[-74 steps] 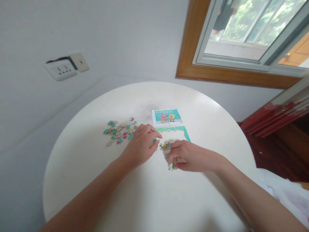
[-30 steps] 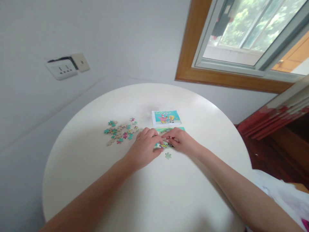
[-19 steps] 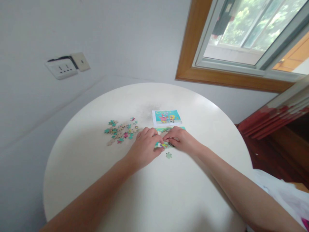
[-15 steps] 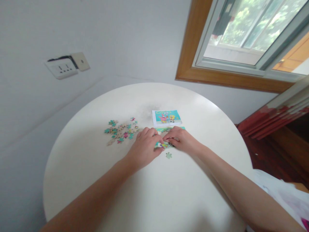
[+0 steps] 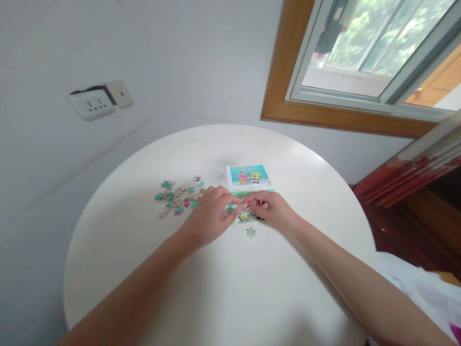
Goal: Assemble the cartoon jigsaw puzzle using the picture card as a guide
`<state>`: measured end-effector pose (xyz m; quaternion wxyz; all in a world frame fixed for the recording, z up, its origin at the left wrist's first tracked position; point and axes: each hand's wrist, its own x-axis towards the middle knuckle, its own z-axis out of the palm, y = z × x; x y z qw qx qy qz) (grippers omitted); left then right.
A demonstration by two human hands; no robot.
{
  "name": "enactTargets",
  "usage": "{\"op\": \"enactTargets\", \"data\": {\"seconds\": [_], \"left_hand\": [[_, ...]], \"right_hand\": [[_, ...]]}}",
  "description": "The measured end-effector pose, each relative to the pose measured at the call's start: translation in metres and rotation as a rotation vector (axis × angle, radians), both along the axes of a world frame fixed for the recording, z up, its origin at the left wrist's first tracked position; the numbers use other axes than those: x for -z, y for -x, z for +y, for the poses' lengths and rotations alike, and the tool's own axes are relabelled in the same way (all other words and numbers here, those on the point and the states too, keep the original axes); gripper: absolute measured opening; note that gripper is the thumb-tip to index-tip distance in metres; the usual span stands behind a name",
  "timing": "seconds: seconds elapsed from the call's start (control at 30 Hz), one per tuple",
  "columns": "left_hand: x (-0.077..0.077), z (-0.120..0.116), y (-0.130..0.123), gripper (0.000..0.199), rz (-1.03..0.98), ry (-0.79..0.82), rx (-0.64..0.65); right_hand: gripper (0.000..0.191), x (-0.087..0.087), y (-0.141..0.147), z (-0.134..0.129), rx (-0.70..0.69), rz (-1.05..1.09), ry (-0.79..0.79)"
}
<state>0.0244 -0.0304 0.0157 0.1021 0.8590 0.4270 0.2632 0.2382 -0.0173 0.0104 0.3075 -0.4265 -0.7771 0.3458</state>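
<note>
Over the rectangular, teal-bordered jigsaw point(image 5: 248, 218) on my round white surface point(image 5: 223, 288), my left fingers point(image 5: 230, 198) and right fingers point(image 5: 258, 196) curl close; whether clamped, I cannot tell. Uneven pressing could spring it apart.

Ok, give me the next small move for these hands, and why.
I'd probably settle whatever is under the fingertips before reaching elsewhere: the left hand and right hand nearly meet over the puzzle, while the green piece lies loose on its near side. Whether they pinch a piece is too blurred to tell.
</note>
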Motion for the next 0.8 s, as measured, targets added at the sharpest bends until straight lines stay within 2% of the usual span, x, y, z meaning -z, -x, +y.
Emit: {"op": "enactTargets", "data": {"seconds": [0.13,0.23,0.37,0.43,0.63,0.8], "left_hand": [[0.0,-0.001,-0.006,0.016,-0.033,0.059,0.039],[-0.002,-0.003,-0.011,0.016,-0.102,0.138,0.022],[-0.004,-0.004,-0.012,0.026,-0.147,0.187,0.006],[-0.004,-0.002,-0.01,0.024,-0.123,0.172,0.008],[-0.003,0.002,-0.001,0.023,-0.074,0.144,-0.139],[0.0,0.003,0.001,0.02,-0.056,0.165,-0.156]], "right_hand": [[0.008,0.0,0.004,-0.001,0.02,0.099,0.069],[0.014,0.0,0.006,-0.001,0.026,0.137,0.108],[0.014,-0.002,0.005,-0.002,0.027,0.134,0.131],[0.009,-0.004,0.0,-0.003,0.005,0.085,0.08],[0.015,-0.006,-0.016,-0.005,-0.172,-0.264,-0.334],[0.019,-0.003,-0.006,-0.011,-0.129,-0.412,-0.363]]}}
